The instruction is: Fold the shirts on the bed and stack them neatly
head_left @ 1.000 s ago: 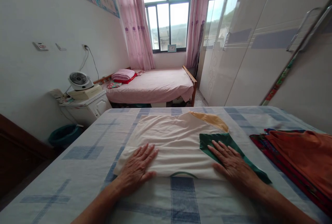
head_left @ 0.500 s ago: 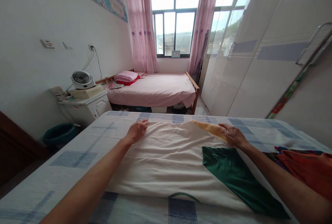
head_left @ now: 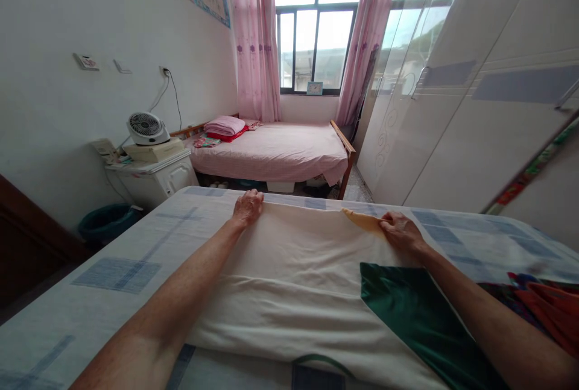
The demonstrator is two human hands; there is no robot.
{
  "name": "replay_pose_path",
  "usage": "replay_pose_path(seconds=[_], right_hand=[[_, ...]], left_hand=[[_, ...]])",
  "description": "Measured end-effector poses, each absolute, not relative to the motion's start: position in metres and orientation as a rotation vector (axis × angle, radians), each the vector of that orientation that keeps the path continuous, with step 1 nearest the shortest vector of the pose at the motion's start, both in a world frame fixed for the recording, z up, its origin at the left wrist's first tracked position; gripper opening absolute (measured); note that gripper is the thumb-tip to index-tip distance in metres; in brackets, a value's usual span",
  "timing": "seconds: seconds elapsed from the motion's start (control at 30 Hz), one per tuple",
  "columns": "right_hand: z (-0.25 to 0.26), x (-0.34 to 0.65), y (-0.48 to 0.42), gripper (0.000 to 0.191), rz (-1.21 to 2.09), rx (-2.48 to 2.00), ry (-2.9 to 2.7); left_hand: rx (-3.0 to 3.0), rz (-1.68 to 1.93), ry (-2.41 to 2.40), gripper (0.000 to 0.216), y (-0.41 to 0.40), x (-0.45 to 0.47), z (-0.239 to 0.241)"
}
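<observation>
A small bedroom with white walls, a barred window (head_left: 312, 46) between pink curtains (head_left: 256, 40), and a glossy white wardrobe (head_left: 474, 125) along the right side. The bed (head_left: 113, 269) in front carries a pale sheet with blue checks. Beyond its far edge stands a second bed (head_left: 280, 152) in pink, with folded bedding at its head.

A cream cloth (head_left: 294, 269) lies flat across the middle of the near bed, reaching almost to the far edge. It has a green panel (head_left: 407, 305) toward the near right and a yellow piece (head_left: 362, 219) at its far right corner. A pile of red and orange clothes (head_left: 547, 308) sits at the bed's right edge, just beside the cloth. Off the far left corner are a white nightstand (head_left: 154, 176) with a fan (head_left: 145, 127) on top, and a dark bin (head_left: 105, 221) on the floor.

Both arms stretch out over the cloth. The left hand (head_left: 248, 206) has its fingers curled shut over the cloth's far edge. The right hand (head_left: 400, 230) has its fingers closed on the same edge at the yellow piece.

The step in hand looks like taking hold of the far edge. Bringing it toward the near edge would call for both hands to lift evenly and keep it taut.
</observation>
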State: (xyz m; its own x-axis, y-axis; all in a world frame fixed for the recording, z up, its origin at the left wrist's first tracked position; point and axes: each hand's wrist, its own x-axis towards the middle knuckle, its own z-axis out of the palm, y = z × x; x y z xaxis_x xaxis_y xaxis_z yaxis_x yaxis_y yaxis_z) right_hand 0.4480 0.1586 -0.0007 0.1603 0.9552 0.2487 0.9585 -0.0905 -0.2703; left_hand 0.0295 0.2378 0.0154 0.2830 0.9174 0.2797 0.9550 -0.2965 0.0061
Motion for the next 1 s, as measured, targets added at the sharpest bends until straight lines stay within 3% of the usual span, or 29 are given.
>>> replay_pose_path(seconds=[0.3, 0.53, 0.77, 1.0], right_hand=[[0.022, 0.442, 0.156, 0.013, 0.020, -2.037, -1.835], [0.030, 0.456, 0.062, 0.006, -0.123, -1.694, -1.929], [-0.012, 0.449, 0.002, 0.033, -0.276, -1.676, -2.214], [0.014, 0.441, 0.006, 0.019, -0.179, -1.706, -2.023]], left_hand=[[-2.435, -0.382, -1.627, 0.016, 0.237, 0.021, 0.028], [-2.445, -0.576, -1.277, 0.020, 0.160, -0.023, 0.047], [-2.613, -0.437, -1.053, 0.018, 0.097, -0.051, 0.011], [-2.500, -0.525, -1.174, 0.019, 0.090, -0.048, 0.017]])
